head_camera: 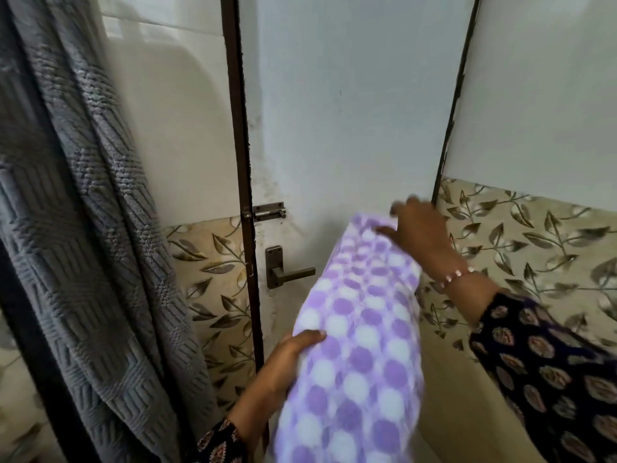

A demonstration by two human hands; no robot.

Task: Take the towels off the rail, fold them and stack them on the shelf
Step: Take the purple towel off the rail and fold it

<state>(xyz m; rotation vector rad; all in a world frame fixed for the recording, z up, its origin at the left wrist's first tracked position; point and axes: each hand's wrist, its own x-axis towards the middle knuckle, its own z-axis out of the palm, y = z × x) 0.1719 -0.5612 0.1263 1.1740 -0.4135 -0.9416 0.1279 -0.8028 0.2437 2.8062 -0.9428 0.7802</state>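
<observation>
A purple and white dotted towel is held in front of me, folded into a long band that runs from bottom centre up to the right. My left hand grips its near left edge, thumb on top. My right hand lies flat on its far end, fingers spread and blurred. A grey ribbed towel hangs in long folds at the left. Its upper end runs out of the frame, and no rail or shelf is in view.
A pale door with a dark frame stands straight ahead, with a slide bolt and a lever handle. Leaf-patterned tiles cover the lower walls on both sides. A dark upright post stands at lower left.
</observation>
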